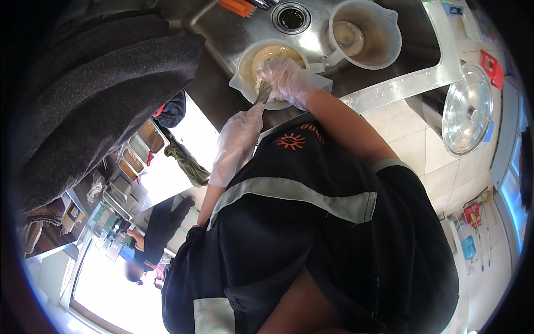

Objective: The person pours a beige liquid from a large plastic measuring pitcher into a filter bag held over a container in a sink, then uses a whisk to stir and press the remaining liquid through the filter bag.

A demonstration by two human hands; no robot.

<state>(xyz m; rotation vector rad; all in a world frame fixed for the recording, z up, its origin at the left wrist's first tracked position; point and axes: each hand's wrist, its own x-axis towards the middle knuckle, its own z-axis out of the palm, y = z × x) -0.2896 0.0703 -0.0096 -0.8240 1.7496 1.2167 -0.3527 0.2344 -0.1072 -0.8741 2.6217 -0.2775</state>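
Observation:
My left hand (242, 135), in a clear plastic glove, grips the end of a twisted greyish-green strip (263, 92), seemingly the neck of a cloth or mesh bag. At its lower end, my gloved right hand (285, 79) closes around the bunched part, over the mouth of a translucent plastic jug (237, 83). My right fingers hide most of that part. Pale, foamy liquid (267, 53) shows inside the jug, which stands in a stainless steel sink (208, 71). Beside it, a second translucent jug (377, 50) holds a little frothy, brownish liquid (348, 38).
An orange-handled brush (237, 6) lies near the sink drain (290, 18). Dark fabric (125, 83) hangs at the left. Food trays (142, 144) and an olive cloth (185, 165) sit on a counter. A co-worker (158, 229) stands beyond. To the right is a round clear lid (463, 121).

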